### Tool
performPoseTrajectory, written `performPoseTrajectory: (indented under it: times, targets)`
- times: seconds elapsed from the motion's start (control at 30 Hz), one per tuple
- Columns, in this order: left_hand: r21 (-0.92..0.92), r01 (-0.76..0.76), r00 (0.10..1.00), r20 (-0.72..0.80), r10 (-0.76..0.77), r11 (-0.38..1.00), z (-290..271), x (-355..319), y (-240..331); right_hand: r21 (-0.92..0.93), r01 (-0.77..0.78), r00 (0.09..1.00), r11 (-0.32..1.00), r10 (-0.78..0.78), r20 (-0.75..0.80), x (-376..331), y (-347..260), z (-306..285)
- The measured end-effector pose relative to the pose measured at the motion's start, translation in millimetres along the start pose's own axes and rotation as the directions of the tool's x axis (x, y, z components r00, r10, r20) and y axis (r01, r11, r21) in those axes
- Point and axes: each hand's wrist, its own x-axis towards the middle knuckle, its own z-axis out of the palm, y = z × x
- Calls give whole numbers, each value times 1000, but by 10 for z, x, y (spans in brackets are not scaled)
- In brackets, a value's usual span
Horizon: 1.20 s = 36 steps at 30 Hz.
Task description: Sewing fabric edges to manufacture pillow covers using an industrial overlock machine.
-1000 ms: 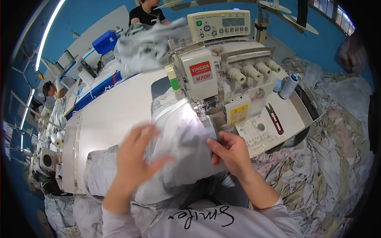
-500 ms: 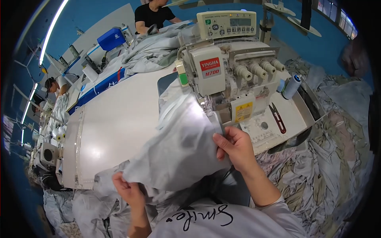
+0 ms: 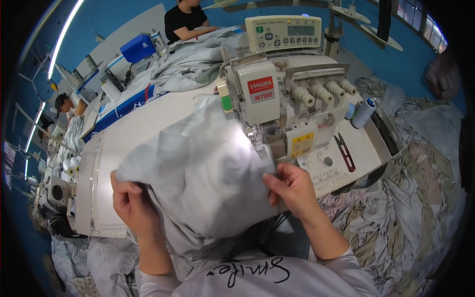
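Note:
A pale grey piece of fabric (image 3: pixel 198 168) lies over the front of the white table, with its right edge running up under the presser foot of an overlock sewing machine (image 3: pixel 262 99). A lamp lights the cloth beside the needle. My left hand (image 3: pixel 131 203) is closed on the fabric's left edge, holding it raised from the table. Just below the presser foot, my right hand (image 3: pixel 292 188) pinches the right edge between thumb and fingers. The lower part of the cloth hangs over the table's front edge toward my lap.
Red-handled thread snips (image 3: pixel 345 153) and a light blue thread cone (image 3: pixel 363 114) sit right of the machine. Heaped fabric (image 3: pixel 396 227) covers the right side. Beyond the table (image 3: pixel 106 163) lies more grey cloth (image 3: pixel 193 59), near a person in black (image 3: pixel 184 22). Another person (image 3: pixel 69 106) is at far left.
My left hand has moved up and left, lifting the fabric's left side and spreading it across more of the table. My right hand stays almost in place, still pinching the edge.

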Motion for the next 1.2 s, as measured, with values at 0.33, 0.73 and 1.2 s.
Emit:
performPoseTrajectory:
  times: [0.33,0.73,1.2]
  targets:
    - [-30,-99,994,-47,98,995,123,764,-54,26,-6,1000,1000,6,12,-1,-19,0]
    - [-110,-189,981,-70,182,976,310,1829,15,57,-42,999,998,41,3,-3,-33,-5]
    - [796,193,764,245,-597,574,-476,-725,-316,57,-45,996,997,40,82,11,-13,1]
